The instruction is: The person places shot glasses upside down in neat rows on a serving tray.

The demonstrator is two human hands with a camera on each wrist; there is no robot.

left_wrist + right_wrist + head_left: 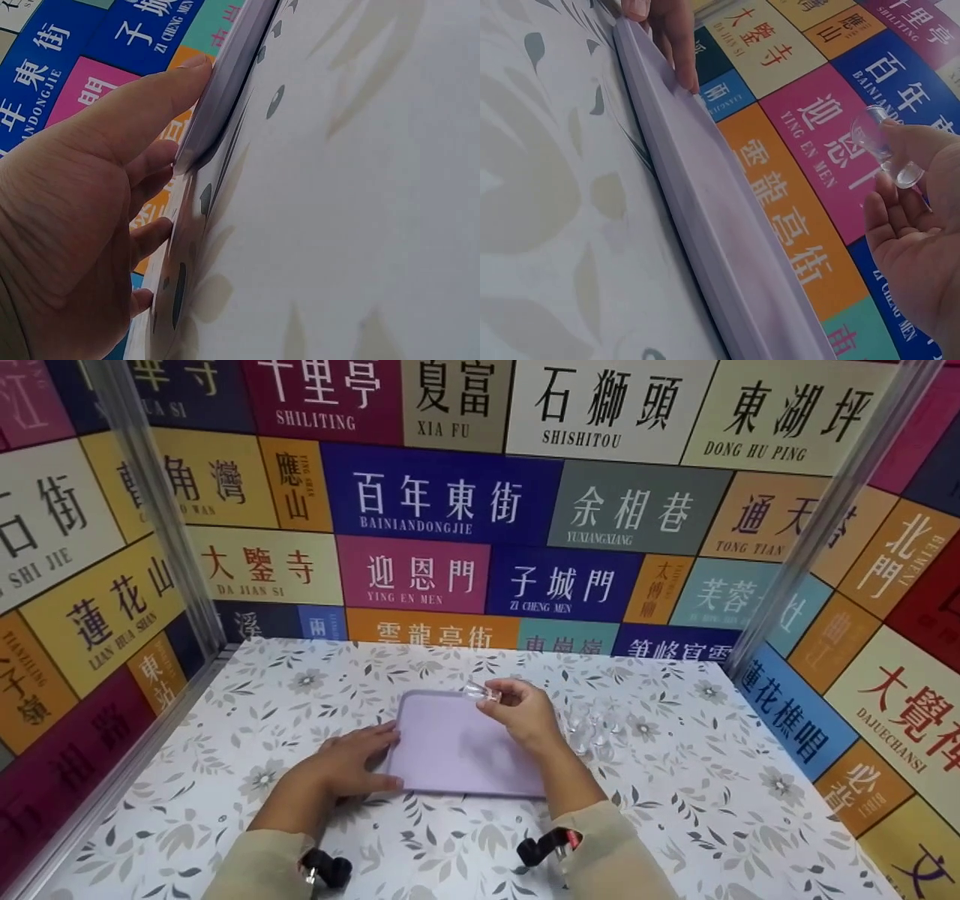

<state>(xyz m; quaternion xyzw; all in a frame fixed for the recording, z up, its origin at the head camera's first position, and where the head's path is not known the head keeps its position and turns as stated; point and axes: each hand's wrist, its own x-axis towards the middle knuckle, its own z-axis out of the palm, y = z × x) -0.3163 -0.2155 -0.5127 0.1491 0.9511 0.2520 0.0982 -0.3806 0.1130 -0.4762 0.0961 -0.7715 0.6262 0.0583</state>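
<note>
A lilac rectangular tray (457, 750) lies flat on the flowered tabletop. My left hand (349, 761) rests against its left end, thumb at the near corner and the other fingers along the side. In the left wrist view the thumb of the left hand (82, 180) touches the tray's rim (225, 82). Above the tray's far side, my right hand (521, 716) pinches a small clear shot glass (480, 691) between thumb and fingers. The right wrist view shows this shot glass (889, 150) tilted, apart from the tray. Nothing lies on the visible part of the tray.
Several clear glasses (596, 727) stand close together right of the tray, partly behind the right hand. Panels with coloured name signs (442, 502) rise behind the table and at both sides, joined by clear corner strips (810, 502).
</note>
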